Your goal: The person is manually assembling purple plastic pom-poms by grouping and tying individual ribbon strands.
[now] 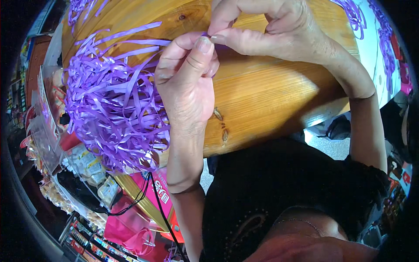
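My left hand (187,76) is closed, its thumb pressed against the bent fingers. A small bit of purple ribbon (204,34) shows at its fingertips. From the right, my right hand (279,32) meets it there, thumb and forefinger pinched together at the same ribbon. The fingers hide most of that piece, so its shape cannot be made out. Close beside my left hand and wrist lies a big tangled heap of shiny purple ribbon strips (118,100), with several loose ends reaching toward my fingers.
Both hands are above a wooden table (270,105) with a curved edge. More purple ribbons (354,17) hang at the far right. Left of the table are plastic-wrapped goods (89,166), a pink bag (131,231) and a black cord (161,205). Stocked shelves (94,242) stand lower left.
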Demonstrator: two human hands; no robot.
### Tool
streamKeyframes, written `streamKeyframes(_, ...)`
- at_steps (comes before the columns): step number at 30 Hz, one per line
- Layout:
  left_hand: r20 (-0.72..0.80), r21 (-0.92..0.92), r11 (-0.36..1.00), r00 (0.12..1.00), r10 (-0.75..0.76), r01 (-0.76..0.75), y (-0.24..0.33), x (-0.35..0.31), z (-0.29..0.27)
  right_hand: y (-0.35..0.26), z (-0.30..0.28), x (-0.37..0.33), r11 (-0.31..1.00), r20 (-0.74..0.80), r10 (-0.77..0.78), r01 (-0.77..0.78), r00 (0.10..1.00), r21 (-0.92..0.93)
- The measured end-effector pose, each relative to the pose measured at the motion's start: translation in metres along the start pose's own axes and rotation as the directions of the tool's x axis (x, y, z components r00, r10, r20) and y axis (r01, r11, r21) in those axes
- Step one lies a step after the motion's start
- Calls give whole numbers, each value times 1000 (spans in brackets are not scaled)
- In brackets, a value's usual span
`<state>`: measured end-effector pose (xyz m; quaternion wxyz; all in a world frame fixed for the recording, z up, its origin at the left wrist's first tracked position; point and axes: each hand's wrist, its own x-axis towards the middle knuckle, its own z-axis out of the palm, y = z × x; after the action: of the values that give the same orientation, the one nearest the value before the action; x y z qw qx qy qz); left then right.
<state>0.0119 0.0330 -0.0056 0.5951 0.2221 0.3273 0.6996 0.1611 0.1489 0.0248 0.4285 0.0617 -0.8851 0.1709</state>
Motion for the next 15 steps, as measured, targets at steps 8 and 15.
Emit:
streamKeyframes(8, 71, 6, 1000, 997, -16, 15, 0, 2, -2, -9, 7, -8, 787, 24, 415, -372, 910, 492)
streamKeyframes(15, 69, 35, 999, 998, -6, 3, 0, -1, -3, -27, 8, -2, 180, 219, 811, -587, 543, 789)
